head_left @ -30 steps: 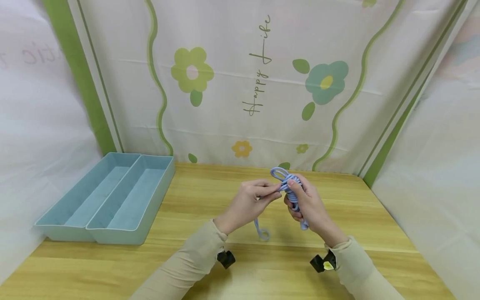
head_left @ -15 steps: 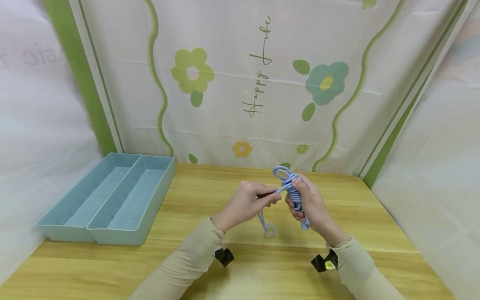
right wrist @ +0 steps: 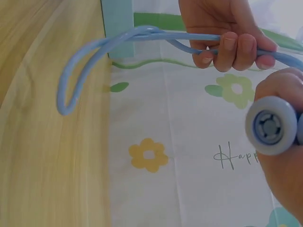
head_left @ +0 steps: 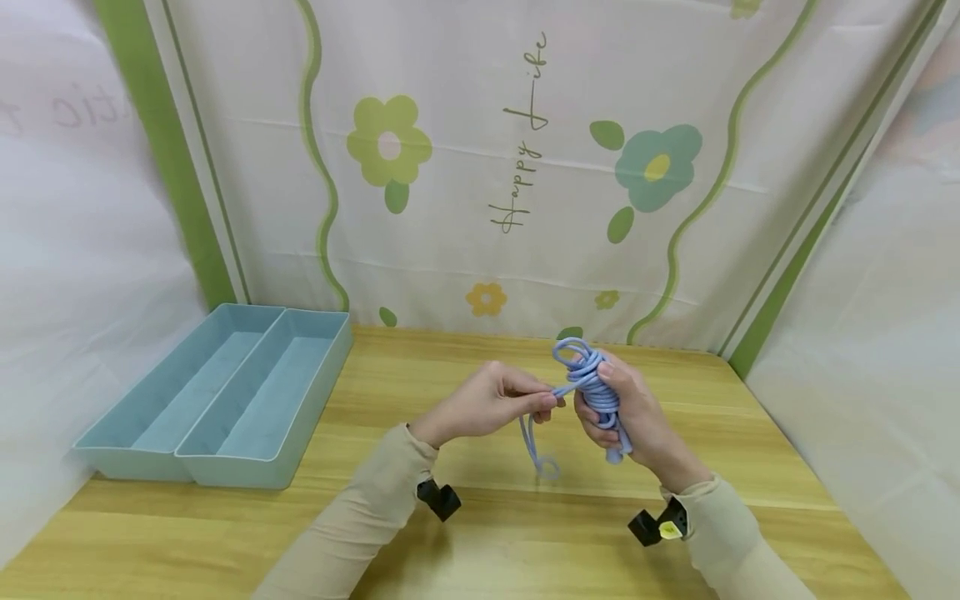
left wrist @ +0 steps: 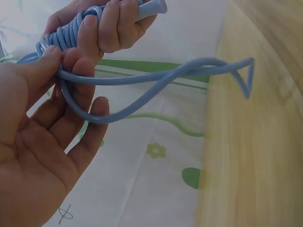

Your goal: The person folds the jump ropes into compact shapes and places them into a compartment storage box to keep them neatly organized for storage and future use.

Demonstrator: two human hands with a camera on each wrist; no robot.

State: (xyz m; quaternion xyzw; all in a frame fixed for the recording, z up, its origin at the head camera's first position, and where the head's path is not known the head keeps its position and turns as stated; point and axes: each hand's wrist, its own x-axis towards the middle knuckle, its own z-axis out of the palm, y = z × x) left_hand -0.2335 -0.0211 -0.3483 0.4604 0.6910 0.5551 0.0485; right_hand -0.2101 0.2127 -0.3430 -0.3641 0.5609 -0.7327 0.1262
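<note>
A light blue jump rope is wound into a tight bundle, held upright above the table by my right hand. That hand's fingers curl round the coils and the thumb presses on them. A handle end sticks out below the fist, and a small loop rises from the bundle's top. Close on the left, my left hand pinches the doubled rope between thumb and fingertips, with a short stretch running to the coils. From that pinch a loose loop hangs down, crossing itself, as the left wrist view shows.
Two long light blue trays stand side by side on the table's left, one outer and one inner. Fabric walls printed with flowers enclose the wooden table at the back and both sides.
My left hand has drawn back from the coils, lengthening the stretch of rope between the hands. The right hand and bundle have shifted slightly right, and the hanging loop has swung right.
</note>
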